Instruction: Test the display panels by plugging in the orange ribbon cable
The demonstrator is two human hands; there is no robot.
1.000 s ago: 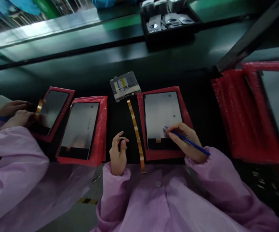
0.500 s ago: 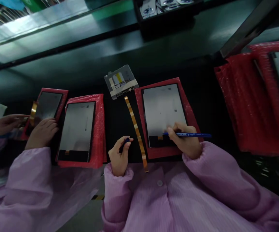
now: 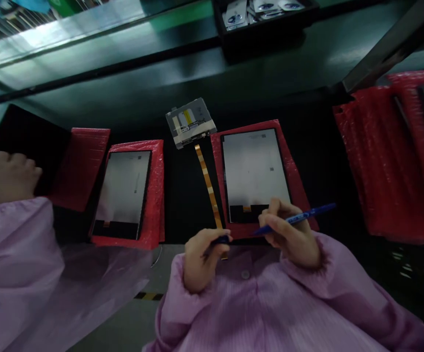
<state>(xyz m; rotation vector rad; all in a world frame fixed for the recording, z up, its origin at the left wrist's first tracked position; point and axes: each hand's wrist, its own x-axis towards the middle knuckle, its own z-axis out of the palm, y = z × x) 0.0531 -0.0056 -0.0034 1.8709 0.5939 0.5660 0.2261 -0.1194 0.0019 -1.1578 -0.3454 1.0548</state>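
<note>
Head view | right hand (image 3: 293,234) held pen (image 3: 310,213) | left hand (image 3: 200,256) pinched dark cap (image 3: 222,239) | likely capping step; next move called for alignment

Black bin (image 3: 265,40), pale packets (image 3: 235,15) (apparently), co-worker's sleeve (image 3: 17,254)
</note>
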